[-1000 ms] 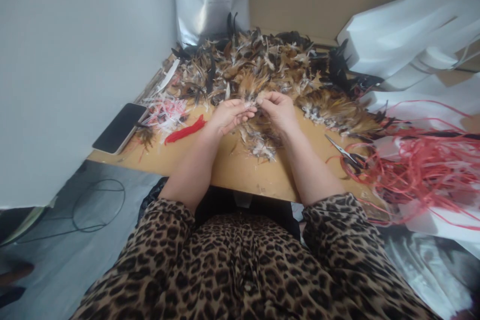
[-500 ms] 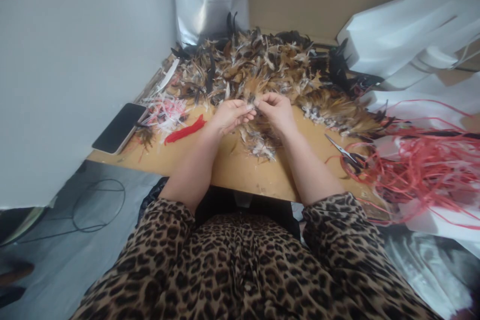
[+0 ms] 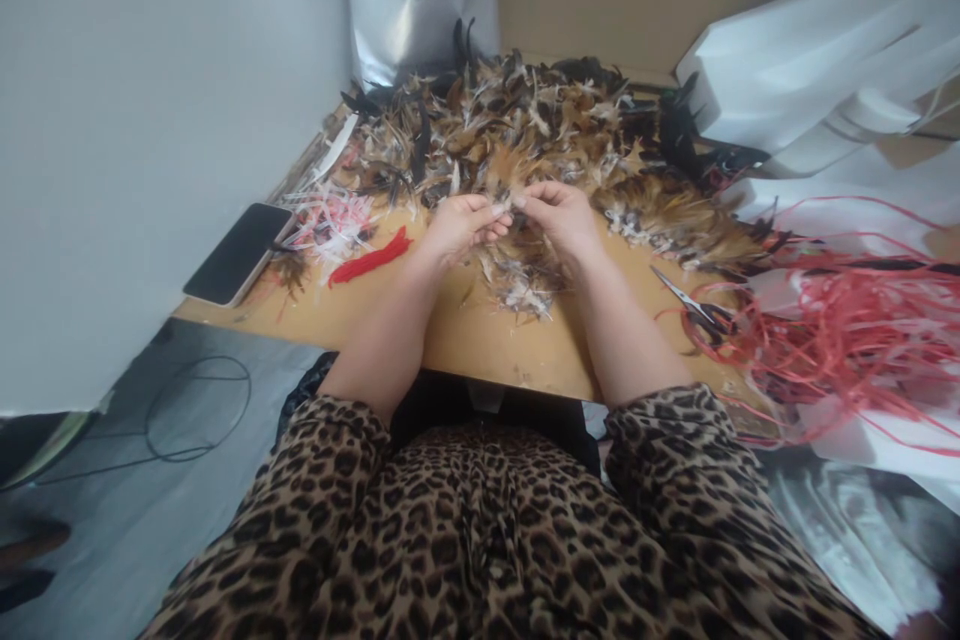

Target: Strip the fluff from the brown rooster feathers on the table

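Standing between left hand (image 3: 466,226), right hand (image 3: 559,217): feather tuft (image 3: 507,172).

The single head-worn camera is looking forward and down from above the wearer's leopard-print shirt (image 3: 487,540), which is filling the lower foreground. It is facing the desk (image 3: 517,360) from near its front edge, framing the left hand (image 3: 463,225) and right hand (image 3: 556,217) near mid-view, while the silver bag (image 3: 421,15) is standing farther off, cropped above.
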A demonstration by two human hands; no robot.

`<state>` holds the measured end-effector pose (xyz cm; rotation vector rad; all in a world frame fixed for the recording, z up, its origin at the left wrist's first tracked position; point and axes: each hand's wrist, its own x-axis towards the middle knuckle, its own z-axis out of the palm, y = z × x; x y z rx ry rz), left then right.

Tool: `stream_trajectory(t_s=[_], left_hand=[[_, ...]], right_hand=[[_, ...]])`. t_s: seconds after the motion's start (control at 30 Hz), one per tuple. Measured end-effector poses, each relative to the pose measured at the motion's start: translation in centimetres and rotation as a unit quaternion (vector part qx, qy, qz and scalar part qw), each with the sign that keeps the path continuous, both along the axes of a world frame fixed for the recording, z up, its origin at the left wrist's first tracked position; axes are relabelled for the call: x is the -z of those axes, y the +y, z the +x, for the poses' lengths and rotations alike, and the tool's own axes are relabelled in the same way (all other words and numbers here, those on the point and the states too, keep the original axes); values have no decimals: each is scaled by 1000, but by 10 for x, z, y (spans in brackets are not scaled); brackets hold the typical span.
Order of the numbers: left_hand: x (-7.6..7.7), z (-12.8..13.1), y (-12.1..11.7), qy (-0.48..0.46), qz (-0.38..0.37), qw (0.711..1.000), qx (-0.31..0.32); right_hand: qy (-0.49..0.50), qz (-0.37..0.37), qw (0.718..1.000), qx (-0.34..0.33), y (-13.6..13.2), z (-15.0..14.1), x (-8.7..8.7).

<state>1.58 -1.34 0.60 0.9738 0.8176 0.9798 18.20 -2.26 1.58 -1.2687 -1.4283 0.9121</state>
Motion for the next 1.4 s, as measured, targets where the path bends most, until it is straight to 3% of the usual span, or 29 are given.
stream_trajectory(t_s=[0.1,0.2,0.27,0.37,0.5,0.57,0.63,0.77,0.83,0.93,1.03,1.2,1.4], left_hand=[[0,-1,2,-5,-14,999,-31],[1,-2,4,-13,-18,999,-40],[3,-3,5,-10,-10,999,-38],[5,-3,6,-8,-2,999,-37],[5,-4,6,-24,-6,999,-37],[3,-4,6,-35,-10,999,-38],[2,-4,5,-42,-20,998,-44],[-1,-4,5,-51,-40,997,-51],[-1,-3,5,-58,-44,996,-50],[0,-1,4,-64,-50,996,-43],[2,2,2,-71,-52,996,-24],[5,4,1,-84,-50,995,-4],[4,6,0,-86,-54,995,3]], right_hand=[[-196,-3,980,-25,1,19,-3],[-434,-17,899,-48,-3,26,-7],[-539,-20,841,-51,-7,23,-9],[-613,-8,789,-49,-11,12,-11],[-648,-1,760,-48,-12,4,-8],[-624,-10,780,-53,-10,7,-7],[-549,-27,832,-70,-7,15,-7],[-250,-81,961,-82,2,37,-8],[-73,-101,990,-67,4,42,-8],[137,-111,983,-47,5,35,-8],[249,-121,960,-48,3,16,-8],[270,-125,954,-27,0,-12,1],[255,-82,963,13,3,-22,14]])
